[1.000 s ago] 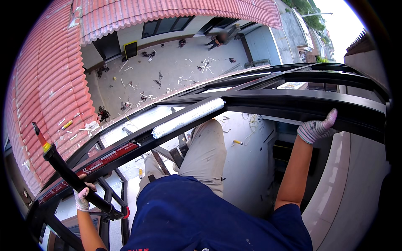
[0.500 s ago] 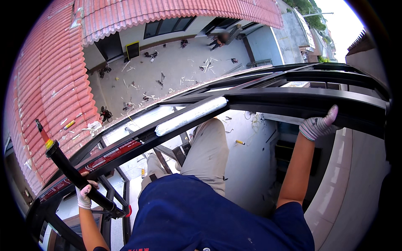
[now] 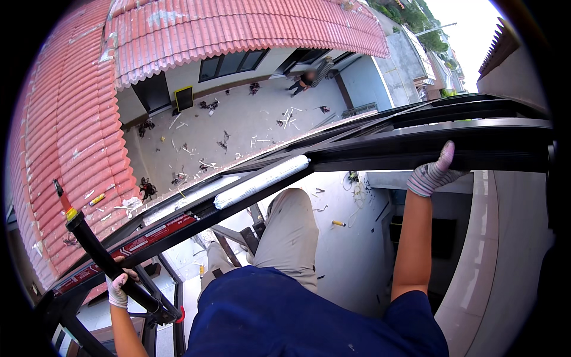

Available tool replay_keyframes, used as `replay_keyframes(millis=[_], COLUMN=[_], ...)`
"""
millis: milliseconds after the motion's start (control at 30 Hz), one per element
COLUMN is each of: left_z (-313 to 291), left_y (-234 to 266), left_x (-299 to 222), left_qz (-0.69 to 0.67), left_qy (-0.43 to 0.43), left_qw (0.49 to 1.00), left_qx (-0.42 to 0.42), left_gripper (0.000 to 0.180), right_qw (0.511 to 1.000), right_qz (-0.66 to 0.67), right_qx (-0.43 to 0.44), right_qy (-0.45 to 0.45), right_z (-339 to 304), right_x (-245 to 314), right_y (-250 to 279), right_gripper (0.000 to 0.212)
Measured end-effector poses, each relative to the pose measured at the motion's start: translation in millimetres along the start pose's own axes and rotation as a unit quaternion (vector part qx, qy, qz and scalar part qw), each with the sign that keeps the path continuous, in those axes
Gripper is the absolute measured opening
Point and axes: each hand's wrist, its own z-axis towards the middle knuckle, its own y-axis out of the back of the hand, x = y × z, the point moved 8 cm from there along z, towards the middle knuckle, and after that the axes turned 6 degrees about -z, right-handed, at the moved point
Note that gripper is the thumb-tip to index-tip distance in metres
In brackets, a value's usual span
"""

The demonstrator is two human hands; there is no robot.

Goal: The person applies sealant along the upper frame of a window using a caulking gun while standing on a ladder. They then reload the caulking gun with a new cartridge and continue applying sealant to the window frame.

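My left hand (image 3: 117, 290), in a whitish glove, is closed around the black barrel of a caulking gun (image 3: 98, 253). The gun slants up and to the left, with a yellow collar and a reddish nozzle at its far end. My right hand (image 3: 433, 176), in a striped glove with its thumb raised, grips the lower part of a black metal beam (image 3: 499, 149). Some of its fingers are hidden. A silvery-white sausage pack of sealant (image 3: 262, 183) lies along the frame's black rail (image 3: 279, 182) between my hands, touched by neither.
Red roof tiles (image 3: 77, 143) slope along the left. Far below, a courtyard (image 3: 202, 134) holds scattered scraps and a person (image 3: 305, 82). Beneath my legs is a light floor (image 3: 351, 256) with a yellow tube (image 3: 338, 224). A pale curved wall (image 3: 476, 256) stands at the right.
The view has shifted, so the beam, sealant pack and my right hand appear farther left. Both hands keep their grips. The distant person has changed posture slightly.
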Motion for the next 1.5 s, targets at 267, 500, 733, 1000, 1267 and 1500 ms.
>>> replay_keyframes(millis=[267,500,733,1000,1267,1500], left_z=[2,4,0,1,1,2], left_y=[4,13,3,6,4,3], left_x=[4,12,4,4,3,3], left_qz=[-0.008,-0.001,-0.007,-0.004,-0.015,-0.005], left_qy=[0.005,-0.016,-0.001,0.011,0.007,0.008], left_qw=[1.0,1.0,1.0,1.0,1.0,1.0], left_qx=[0.015,0.025,0.022,0.015,0.024,0.028], left_gripper=[0.067,0.066,0.067,0.067,0.068,0.067], right_qw=[1.0,0.999,0.999,0.999,0.999,0.999], right_qz=[0.014,0.033,0.046,0.028,0.017,0.024], right_qx=[0.023,0.018,0.017,0.016,-0.009,-0.001], right_qy=[-0.004,-0.027,-0.019,-0.021,-0.031,-0.042], right_z=[-2,-3,-5,-4,-4,-1], right_x=[7,2,7,8,2,-2], right_y=[-4,-7,-6,-6,-3,-1], right_gripper=[0.068,0.078,0.077,0.077,0.078,0.075])
